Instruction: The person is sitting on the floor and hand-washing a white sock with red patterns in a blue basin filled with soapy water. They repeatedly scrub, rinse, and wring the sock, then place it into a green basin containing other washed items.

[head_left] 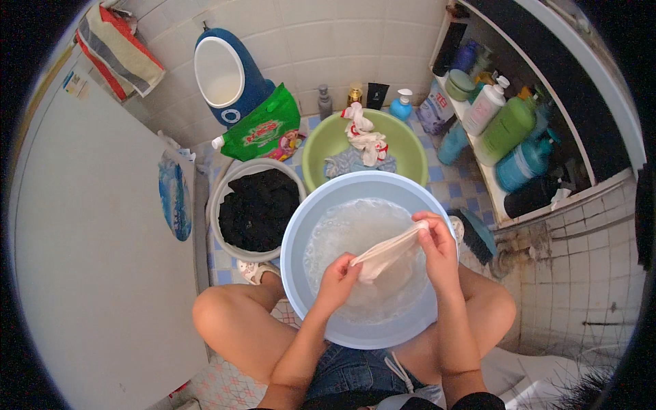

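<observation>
Both of my hands stretch a small cream-white cloth over a light-blue basin of cloudy, sudsy water. My left hand pinches its lower left end near the middle of the basin. Higher up, by the right rim, my right hand grips the other end between thumb and fingers. The cloth slants up to the right, with its lower folds hanging at or just over the water; whether it is a sock or another small garment I cannot tell.
Beyond the basin stands a green basin with grey-blue cloth and white-red cloth. A grey tub of dark laundry and a green detergent pouch are left. Bottles fill the right shelf; a brush lies below.
</observation>
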`<state>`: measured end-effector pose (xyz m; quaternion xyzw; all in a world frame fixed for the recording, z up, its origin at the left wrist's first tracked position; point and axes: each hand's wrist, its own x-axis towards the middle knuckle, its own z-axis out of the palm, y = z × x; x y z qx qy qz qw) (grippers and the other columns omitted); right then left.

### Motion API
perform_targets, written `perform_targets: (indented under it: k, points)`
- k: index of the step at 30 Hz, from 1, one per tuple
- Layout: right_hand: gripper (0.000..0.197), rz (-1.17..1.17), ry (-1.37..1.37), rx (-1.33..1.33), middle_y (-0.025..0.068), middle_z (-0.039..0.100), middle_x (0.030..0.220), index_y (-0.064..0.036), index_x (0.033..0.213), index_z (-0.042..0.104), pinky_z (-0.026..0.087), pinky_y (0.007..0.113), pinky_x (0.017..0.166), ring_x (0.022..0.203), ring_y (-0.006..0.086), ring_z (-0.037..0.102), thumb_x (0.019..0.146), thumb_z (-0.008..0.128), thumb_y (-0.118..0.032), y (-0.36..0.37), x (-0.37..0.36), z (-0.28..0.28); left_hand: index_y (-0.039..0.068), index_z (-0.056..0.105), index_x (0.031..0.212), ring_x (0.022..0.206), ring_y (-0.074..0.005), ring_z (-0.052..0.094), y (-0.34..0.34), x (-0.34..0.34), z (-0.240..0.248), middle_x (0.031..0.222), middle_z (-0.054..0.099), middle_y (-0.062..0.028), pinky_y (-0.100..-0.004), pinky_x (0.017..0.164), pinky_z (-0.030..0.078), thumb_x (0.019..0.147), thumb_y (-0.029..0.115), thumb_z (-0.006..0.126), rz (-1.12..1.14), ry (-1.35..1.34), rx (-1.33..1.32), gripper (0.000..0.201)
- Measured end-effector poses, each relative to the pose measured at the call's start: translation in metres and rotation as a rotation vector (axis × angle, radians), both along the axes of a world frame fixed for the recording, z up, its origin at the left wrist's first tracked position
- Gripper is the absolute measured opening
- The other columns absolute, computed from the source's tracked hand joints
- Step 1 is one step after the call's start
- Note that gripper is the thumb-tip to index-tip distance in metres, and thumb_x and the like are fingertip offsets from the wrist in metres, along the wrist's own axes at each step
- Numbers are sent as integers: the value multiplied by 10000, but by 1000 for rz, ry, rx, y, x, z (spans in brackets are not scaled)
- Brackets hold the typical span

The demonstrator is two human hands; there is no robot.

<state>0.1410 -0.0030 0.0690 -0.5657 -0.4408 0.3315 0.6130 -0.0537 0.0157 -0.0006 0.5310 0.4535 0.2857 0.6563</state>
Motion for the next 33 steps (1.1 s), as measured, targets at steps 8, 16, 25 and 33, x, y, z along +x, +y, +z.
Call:
perform_targets:
  k: [8, 16, 25, 33]
  points:
    - [170, 92, -22, -373, 27, 538, 794, -33, 920, 495, 418, 256, 707, 759, 111, 515, 828, 569, -155, 2, -4, -46, 3, 567, 864, 716, -57, 518, 7, 1, 8, 810, 588, -14, -192, 641, 416, 840, 66, 548, 298, -167, -25, 70]
    - [142, 528, -442, -582, 72, 560, 973, -21, 786, 586, 428, 300, 759, 876, 208, 551, 724, 665, -120, 8, -33, -31, 32, 497, 948, 854, -117, 539, 11, -1, -5, 1001, 564, -70, -244, 747, 442, 883, 133, 488, 379, -251, 41, 120]
    - [363, 295, -24, -120, 172, 400, 1271, -5, 1140, 431, 255, 393, 1010, 1210, 291, 361, 782, 490, -23, -19, -101, -60, 14, 403, 1150, 1100, -222, 475, -7, 29, -13, 1262, 437, -160, -333, 893, 412, 938, 213, 344, 512, -823, -458, 297]
    - [463, 234, -208, -194, 190, 256, 1385, 1, 1328, 272, 136, 373, 1064, 1302, 292, 208, 884, 331, -112, -15, -93, -85, 13, 405, 1221, 1085, -182, 458, -20, 31, -33, 1175, 490, -103, -323, 931, 357, 939, 240, 316, 362, -392, -330, 373]
